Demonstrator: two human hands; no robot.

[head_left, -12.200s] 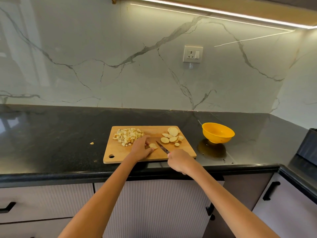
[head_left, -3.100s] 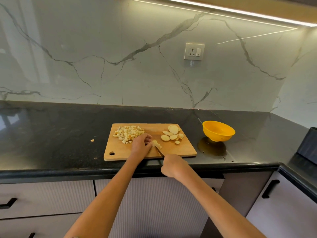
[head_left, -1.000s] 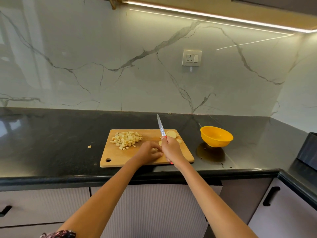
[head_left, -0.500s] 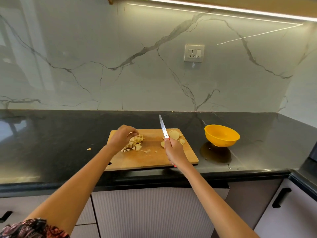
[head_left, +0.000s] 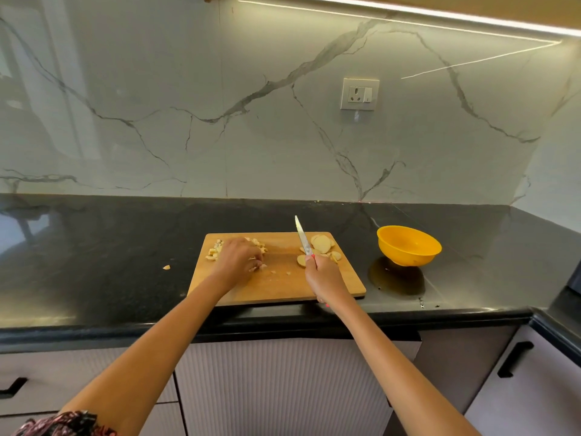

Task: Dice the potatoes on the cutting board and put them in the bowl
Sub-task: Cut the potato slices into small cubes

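Since half a second ago the left hand (head_left: 237, 258) has settled lower over the diced potato (head_left: 217, 249), and a second ago it was beside the knife hand near the middle of the board; the knife has kept its upright pose.

In the head view, the cutting board (head_left: 283, 286) lies at the centre of the frame on the black counter (head_left: 110, 247). The left hand covers most of the dice pile at the board's upper left, fingers curled down onto the pieces, seemingly gathering them; whether it grips any I cannot tell. A few loose bits (head_left: 287, 273) lie just right of it. The right hand (head_left: 323, 278) is wrapped round the knife (head_left: 302, 236) handle, blade pointing up and away, clear of the board. Uncut potato slices (head_left: 320, 245) sit at the board's upper right, just beyond that hand.

I judge the step in hand to be tidying freshly cut dice into the pile, with dicing only partly done. The next move likely calls for bringing a slice to the board's middle and lowering the blade onto it.

The yellow bowl (head_left: 408, 245) stands right of the board, apart from it, seemingly empty. One stray piece (head_left: 166, 267) lies on the counter left of the board. A wall socket (head_left: 359, 94) sits upper right of centre. Nothing blocks the way to the bowl.
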